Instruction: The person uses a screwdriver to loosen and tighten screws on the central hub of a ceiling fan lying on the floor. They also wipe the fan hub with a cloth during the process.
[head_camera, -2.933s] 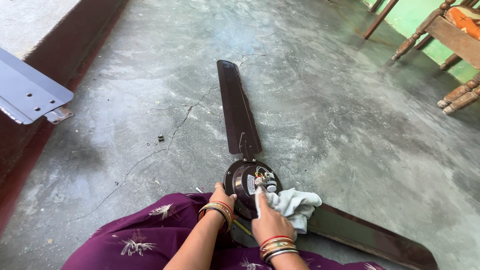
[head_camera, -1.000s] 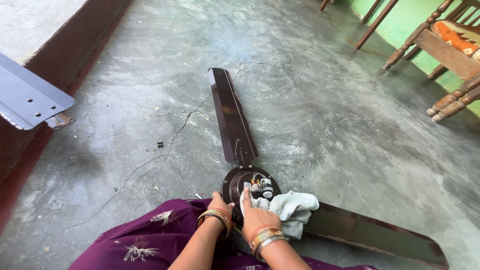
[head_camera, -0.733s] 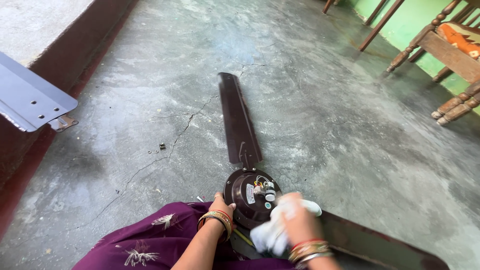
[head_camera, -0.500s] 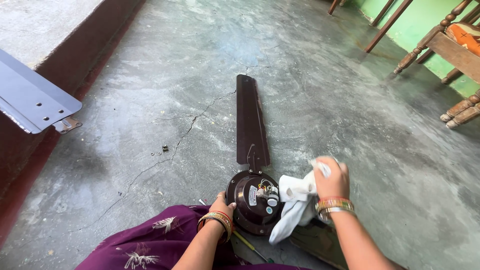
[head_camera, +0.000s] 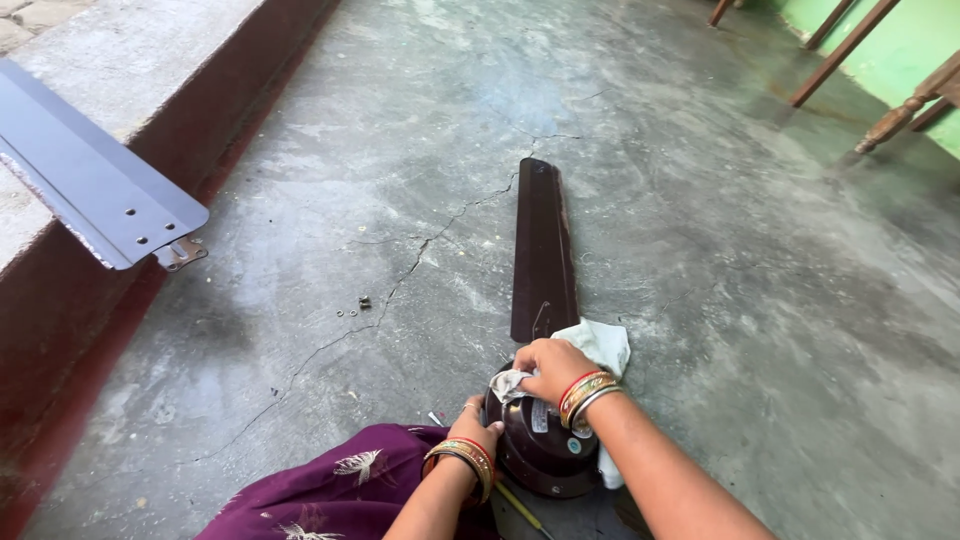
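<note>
While the right hand (head_camera: 553, 368) presses down: its fingers are curled together, clamped on a white cloth (head_camera: 600, 345) at the top of the fan's motor housing (head_camera: 540, 440).
Left hand (head_camera: 478, 420): fingers bent against the housing's left rim, steadying it; wrist bangled.
Housing: round, dark brown, glossy metal, on the floor by the person's knee.
Blade (head_camera: 543, 250): long, flat, dark, pointing away from the housing.
Floor (head_camera: 300, 200): rough grey concrete, cracked.
Loose blade (head_camera: 85, 180): grey metal with bolt holes, on the ledge at left.
Change: half a second ago the right hand held the cloth lifted to the right; now it is on the housing.
</note>
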